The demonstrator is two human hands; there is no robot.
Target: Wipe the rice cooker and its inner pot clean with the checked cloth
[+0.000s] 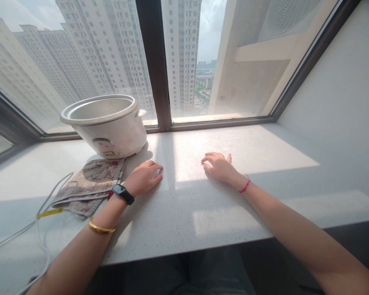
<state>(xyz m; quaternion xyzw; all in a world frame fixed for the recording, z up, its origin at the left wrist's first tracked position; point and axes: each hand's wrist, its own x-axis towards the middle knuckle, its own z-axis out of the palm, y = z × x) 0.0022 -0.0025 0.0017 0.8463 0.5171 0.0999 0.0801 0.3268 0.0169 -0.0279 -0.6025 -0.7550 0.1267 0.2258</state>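
Note:
My left hand (pixel 144 178) is low over the pale speckled sill, holding nothing, its thumb apart from the curved fingers. A black watch and a gold bangle circle that arm. Just left of it lies a folded patterned cloth (pixel 90 182). Behind the cloth stands a white rice cooker (pixel 117 137) without a lid, its inside only partly visible. Farther right, my right hand (pixel 219 166) is at the sunlit part of the sill with its fingers spread and nothing in them. A red string bracelet is on its wrist. Whether either palm touches the surface is hidden.
The stone windowsill (pixel 233 143) has its front edge close to my body. A white cable (pixel 38 233) with a yellow tag (pixel 50 212) runs along the left. A dark window frame (pixel 155 61) stands at the back, and a white wall (pixel 335 94) borders the right.

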